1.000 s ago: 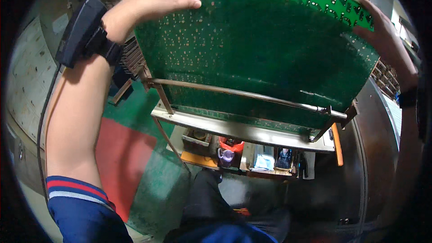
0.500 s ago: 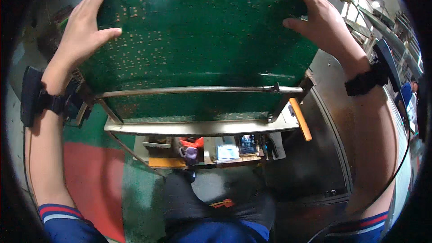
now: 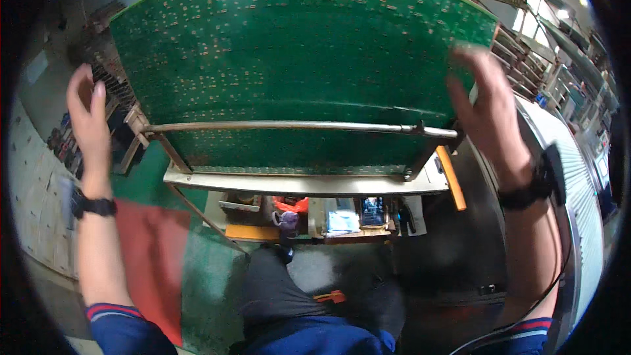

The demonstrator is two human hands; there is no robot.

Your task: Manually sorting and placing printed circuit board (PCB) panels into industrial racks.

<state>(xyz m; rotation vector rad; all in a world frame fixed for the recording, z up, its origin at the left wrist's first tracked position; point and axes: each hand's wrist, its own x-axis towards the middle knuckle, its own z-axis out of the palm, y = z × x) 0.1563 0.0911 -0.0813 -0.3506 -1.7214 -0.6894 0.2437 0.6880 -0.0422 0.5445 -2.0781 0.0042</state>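
A large green circuit board panel (image 3: 315, 59), dotted with small pale pads, leans upright on a stand. A metal crossbar (image 3: 282, 127) runs across its lower part, and its bottom edge rests on a cream ledge (image 3: 296, 183). Left of the panel, and apart from it, my left hand (image 3: 90, 115) is raised open with nothing in it. My right hand (image 3: 490, 105), smeared by motion, overlaps the panel's right edge with thumb and fingers apart. Whether it touches the panel I cannot tell. Both wrists wear black straps.
Below the ledge, a shelf carries a purple item (image 3: 287, 222), a red-orange item (image 3: 290, 204), a light blue packet (image 3: 342, 221) and a dark phone-like device (image 3: 373, 212). A yellow bar (image 3: 451, 179) juts out at the right. Racks (image 3: 516, 59) stand farther right.
Both hands have come off the panel's upper side edges and moved down. The left hand is now clear of the panel on the left. The panel stays on the stand.
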